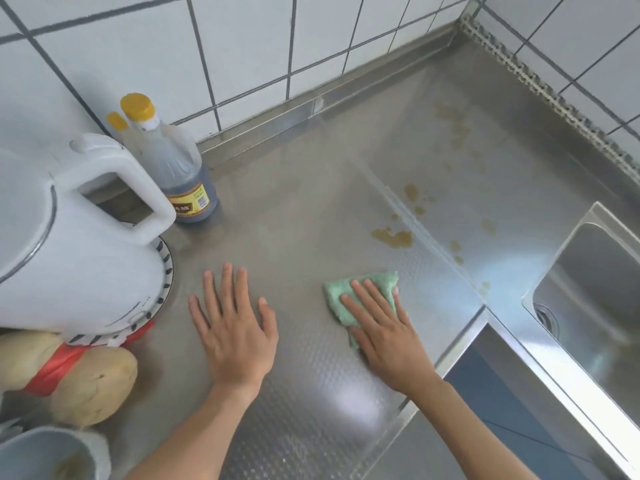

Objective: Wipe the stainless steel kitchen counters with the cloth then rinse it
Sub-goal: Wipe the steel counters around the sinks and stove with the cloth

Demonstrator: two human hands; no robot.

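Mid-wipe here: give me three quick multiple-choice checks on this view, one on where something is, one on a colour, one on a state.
1. Where does the sink lie relative to the cloth?
A. To its right
B. To its left
C. Behind it, against the tiles

2. What colour is the cap of the dark sauce bottle?
A. Red
B. Yellow
C. Blue

3. How is the right hand placed?
A. Lifted clear of the counter
B. Flat on the cloth, pressing it to the counter
C. Holding the cloth over the sink

Answers: 1 A, the basin sits at the right edge of the view. 2 B, the cap shows yellow. 3 B, the fingers are spread across the green cloth; the left hand rests flat beside it.
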